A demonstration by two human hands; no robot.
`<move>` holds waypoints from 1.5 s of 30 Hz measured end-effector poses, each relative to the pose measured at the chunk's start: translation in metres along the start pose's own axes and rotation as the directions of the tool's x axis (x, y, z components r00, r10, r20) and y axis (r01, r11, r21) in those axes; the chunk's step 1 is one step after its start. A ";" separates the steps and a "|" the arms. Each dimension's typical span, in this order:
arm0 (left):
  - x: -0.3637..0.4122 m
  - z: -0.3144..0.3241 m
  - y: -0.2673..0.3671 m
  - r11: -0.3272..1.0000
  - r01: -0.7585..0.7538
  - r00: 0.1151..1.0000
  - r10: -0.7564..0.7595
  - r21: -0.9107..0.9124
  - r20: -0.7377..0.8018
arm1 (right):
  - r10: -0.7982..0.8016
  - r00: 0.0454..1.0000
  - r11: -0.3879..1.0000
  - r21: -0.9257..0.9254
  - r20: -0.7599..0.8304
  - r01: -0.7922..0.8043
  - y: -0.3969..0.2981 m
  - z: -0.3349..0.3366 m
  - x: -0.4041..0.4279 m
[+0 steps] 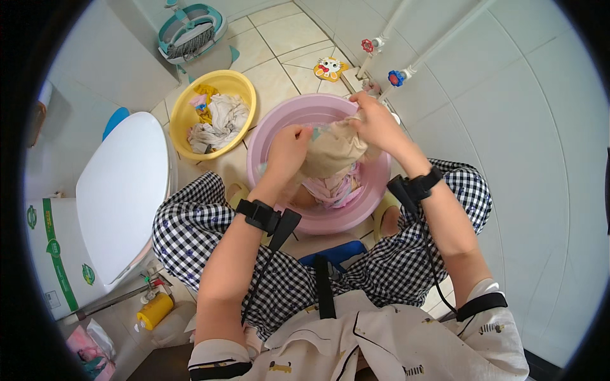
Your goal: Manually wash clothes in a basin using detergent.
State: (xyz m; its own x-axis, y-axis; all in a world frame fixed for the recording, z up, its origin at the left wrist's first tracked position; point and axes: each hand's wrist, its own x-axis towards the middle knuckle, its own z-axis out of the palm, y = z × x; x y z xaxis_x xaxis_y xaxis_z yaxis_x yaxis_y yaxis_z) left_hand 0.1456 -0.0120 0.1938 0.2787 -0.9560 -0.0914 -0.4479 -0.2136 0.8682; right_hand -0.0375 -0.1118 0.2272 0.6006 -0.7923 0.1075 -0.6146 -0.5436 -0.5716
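Note:
A wet beige cloth garment (332,151) stretches between my two hands above a pink plastic basin (271,119). My left hand (289,148) pinches its left end, and my right hand (377,119) grips its upper right end near the basin's far rim. Below the garment, pink patterned fabric (333,190) lies in the basin, partly hidden by it. Some water shows around the fabric.
A yellow basin (252,102) with white and coloured clothes stands at the far left, near a mop bucket (195,35). The toilet (126,190) is on my left. Red (367,45) and blue valve handles (395,78) jut from wall pipes at the right.

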 end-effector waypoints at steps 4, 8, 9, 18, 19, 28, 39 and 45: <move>-0.008 -0.016 0.021 0.988 0.140 0.986 -0.134 -0.063 0.098 | 0.151 0.981 0.949 0.261 0.119 -0.178 0.006 -0.023 0.003; -0.007 -0.031 0.031 0.987 -0.127 0.983 0.139 -0.102 0.124 | 0.205 0.958 0.850 0.448 0.203 -0.277 0.001 -0.056 0.008; -0.006 -0.036 0.033 0.987 -0.123 0.983 0.135 -0.102 0.127 | 0.208 0.956 0.848 0.449 0.206 -0.281 0.001 -0.062 0.007; -0.004 -0.047 0.039 0.986 -0.164 0.984 0.166 0.035 -0.070 | -0.073 0.953 0.906 0.419 0.295 -0.060 -0.008 -0.072 -0.009; -0.004 -0.044 0.039 0.966 -0.240 0.963 0.249 0.095 -0.099 | -0.124 0.970 0.893 0.451 0.210 0.016 -0.009 -0.072 -0.007; 0.000 -0.039 0.036 0.936 -0.348 0.936 0.343 -0.057 -0.083 | 0.010 0.923 0.839 0.499 0.385 -0.217 -0.020 -0.080 -0.007; -0.012 -0.041 0.065 0.869 -0.273 0.939 0.335 -0.413 0.083 | -0.281 0.825 0.624 0.746 0.491 -0.231 -0.021 -0.063 -0.017; -0.020 -0.034 0.066 0.878 -0.272 0.905 0.372 -0.393 0.206 | -0.147 0.837 0.788 0.574 0.526 -0.222 -0.033 -0.040 -0.009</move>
State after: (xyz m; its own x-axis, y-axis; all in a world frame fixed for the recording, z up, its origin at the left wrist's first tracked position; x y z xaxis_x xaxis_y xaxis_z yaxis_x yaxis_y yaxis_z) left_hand 0.1390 -0.0001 0.2698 -0.0900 -0.9861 0.1400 -0.1356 0.1514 0.9791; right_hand -0.0433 -0.0974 0.2779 0.8627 -0.4374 -0.2539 -0.3242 -0.0929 -0.9414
